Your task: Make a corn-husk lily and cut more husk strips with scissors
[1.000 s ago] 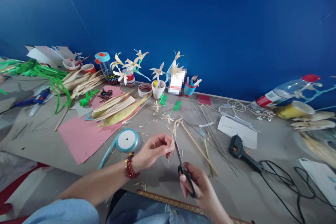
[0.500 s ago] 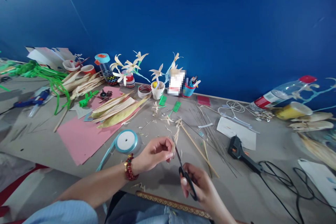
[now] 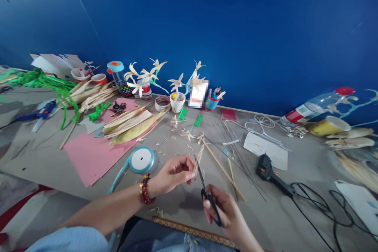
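Observation:
My left hand (image 3: 176,173) pinches a narrow pale strip of corn husk (image 3: 200,158) between thumb and fingers, its free end pointing up and away. In my right hand (image 3: 226,206) is a pair of black-handled scissors (image 3: 202,177), fingers through the loops. Their blades lie along the strip close to my left fingertips; whether they are parted I cannot make out. Left of my left hand sits a roll of light blue ribbon (image 3: 141,160). Beyond the hands lie small husk flowers (image 3: 188,135) and scattered husk scraps.
Corn husks (image 3: 141,124) lie on pink paper (image 3: 88,157) at the left. Husk flowers (image 3: 149,74) stand by the blue wall. To the right are thin wires (image 3: 234,145), a black glue gun (image 3: 274,177) with its cable, and a plastic bottle (image 3: 315,106). Another blue glue gun (image 3: 44,110) lies far left.
Almost nothing differs. Both hands keep the same hold on the husk strip and the scissors, with only a very slight shift of the view.

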Demonstrator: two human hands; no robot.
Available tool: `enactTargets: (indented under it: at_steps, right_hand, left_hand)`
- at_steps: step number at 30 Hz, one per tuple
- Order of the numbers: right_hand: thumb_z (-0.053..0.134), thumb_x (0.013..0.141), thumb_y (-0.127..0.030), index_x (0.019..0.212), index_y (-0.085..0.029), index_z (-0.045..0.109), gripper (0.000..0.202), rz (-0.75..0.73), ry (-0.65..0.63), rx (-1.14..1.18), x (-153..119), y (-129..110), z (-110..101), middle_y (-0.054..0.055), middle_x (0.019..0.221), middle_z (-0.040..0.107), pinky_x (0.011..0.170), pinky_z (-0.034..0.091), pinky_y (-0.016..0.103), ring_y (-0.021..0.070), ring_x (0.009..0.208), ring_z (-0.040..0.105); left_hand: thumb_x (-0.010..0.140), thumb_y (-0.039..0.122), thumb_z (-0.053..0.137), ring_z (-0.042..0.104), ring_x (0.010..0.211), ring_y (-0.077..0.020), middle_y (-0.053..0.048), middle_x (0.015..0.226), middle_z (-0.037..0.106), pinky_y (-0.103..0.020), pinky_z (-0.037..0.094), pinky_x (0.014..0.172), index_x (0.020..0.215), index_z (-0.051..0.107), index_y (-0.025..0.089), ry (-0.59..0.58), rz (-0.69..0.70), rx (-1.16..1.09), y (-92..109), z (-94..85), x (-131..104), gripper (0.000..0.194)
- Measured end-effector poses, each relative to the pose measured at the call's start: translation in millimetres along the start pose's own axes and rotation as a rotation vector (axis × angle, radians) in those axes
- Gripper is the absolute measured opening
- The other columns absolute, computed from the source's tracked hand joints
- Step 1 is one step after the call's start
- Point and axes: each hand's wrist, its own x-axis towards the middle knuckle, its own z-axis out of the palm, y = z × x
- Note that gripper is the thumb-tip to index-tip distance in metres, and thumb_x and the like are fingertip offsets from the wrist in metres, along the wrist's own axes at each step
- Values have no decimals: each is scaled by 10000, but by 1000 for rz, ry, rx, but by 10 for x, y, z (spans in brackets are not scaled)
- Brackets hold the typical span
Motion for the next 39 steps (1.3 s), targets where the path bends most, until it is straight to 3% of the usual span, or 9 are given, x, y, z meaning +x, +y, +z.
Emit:
enactTargets:
  at_steps: [12, 22, 27, 31, 39]
  right_hand:
    - [597, 747, -739, 670, -236, 419, 539, -53, 61, -59, -37, 118, -71, -53, 470, 480, 456, 318, 243, 105, 401, 425]
    - [571, 833, -637, 674, -236, 417, 458, -65, 36, -187, -159, 260, -181, -42, 465, 487, 468, 316, 245, 116, 420, 435]
    - [595, 787, -683, 682, -230, 426, 495, 44, -32, -98, -231, 173, -177, -39, 501, 488, 464, 337, 241, 114, 430, 438]
    - [693, 730, -655, 744, -197, 512, 492, -5, -62, 13, -230, 32, -162, 5, 632, 577, 539, 396, 244, 145, 572, 518]
    - [803, 728, -403, 943, -199, 626, 346, -240, 242, 146, 49, -146, -127, 42, 868, 677, 557, 448, 221, 139, 655, 559]
  left_hand:
    - [816, 294, 709, 520, 668, -121, -21, 776, 558, -247, 436, 614, 790, 551, 166, 66, -2, -75, -46, -22, 15, 205]
    - [855, 246, 655, 530, 642, -108, -21, 811, 565, -247, 423, 613, 787, 565, 155, 116, 64, -112, -43, -29, 28, 145]
    - [837, 260, 679, 528, 628, -101, -14, 806, 559, -239, 420, 595, 780, 558, 158, 116, 69, -131, -11, -41, 34, 169]
    - [823, 299, 702, 525, 611, -102, -19, 778, 567, -240, 425, 587, 743, 543, 155, 51, 18, -93, -4, -51, 39, 229]
    - [792, 390, 750, 541, 611, -91, -25, 794, 583, -220, 433, 591, 737, 554, 138, -118, -128, 2, -6, -76, 44, 323]
